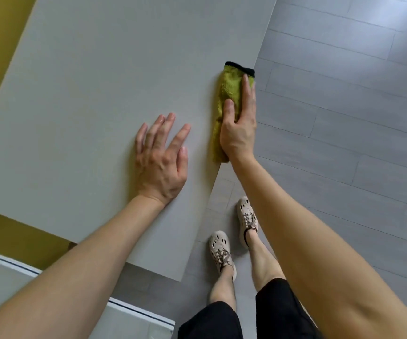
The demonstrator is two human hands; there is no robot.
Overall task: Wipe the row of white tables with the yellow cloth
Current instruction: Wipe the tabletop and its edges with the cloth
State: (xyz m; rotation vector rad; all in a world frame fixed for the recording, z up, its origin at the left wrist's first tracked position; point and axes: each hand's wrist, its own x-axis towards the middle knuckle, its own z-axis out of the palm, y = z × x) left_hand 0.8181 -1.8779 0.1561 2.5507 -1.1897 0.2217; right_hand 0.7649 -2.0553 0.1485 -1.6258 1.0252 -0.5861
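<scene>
Forearms (319, 253) are being held out from the bottom of view, bare. Yellow cloth (229, 94), folded long w/ a black hem, is being pressed onto the white table (87, 81) right at its R edge. R hand (239, 128) is being laid flat on it, fingers straight, thumb on top. L hand (160, 157) is being rested on the tabletop near the cloth, fingers spread, nothing held. Grey plank floor (344, 118) is being stood on in beige shoes (246, 214). 2nd table (1, 277) is being glimpsed bottom L.

Soft daylight glares on the floor (393, 18); edges bow.
</scene>
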